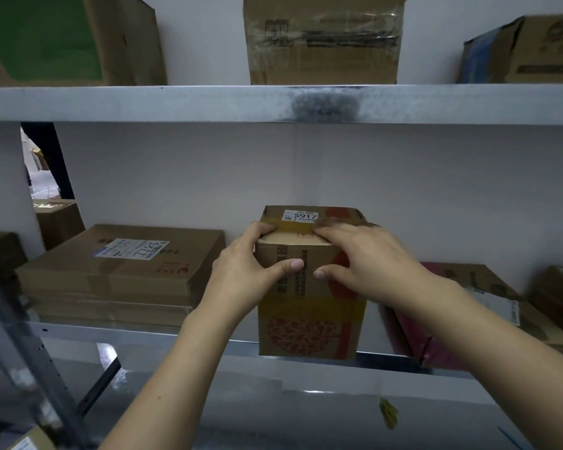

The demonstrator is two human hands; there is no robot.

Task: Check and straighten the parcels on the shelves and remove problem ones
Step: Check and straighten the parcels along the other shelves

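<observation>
White wall backs the grey shelf (78, 329); the tall carton (309, 316) marked 5917 stands at its front edge. Its top is gripped by the left hand (244, 271) and the right hand (368, 258), fingers (262, 229) curled over, thumbs on the front. Near its left lies a flat carton (111, 271), just right a pink parcel (413, 336); open room above.

parcel (309, 306): brown, red tree print, yellow tape | shelf (208, 103): grey

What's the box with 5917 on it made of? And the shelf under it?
The box looks like matte brown cardboard: folded flaps, printed red pattern. The yellowish band round it is probably plastic tape, slightly glossy. The shelf seems to be grey painted metal, with a thin straight edge and dull sheen.
</observation>
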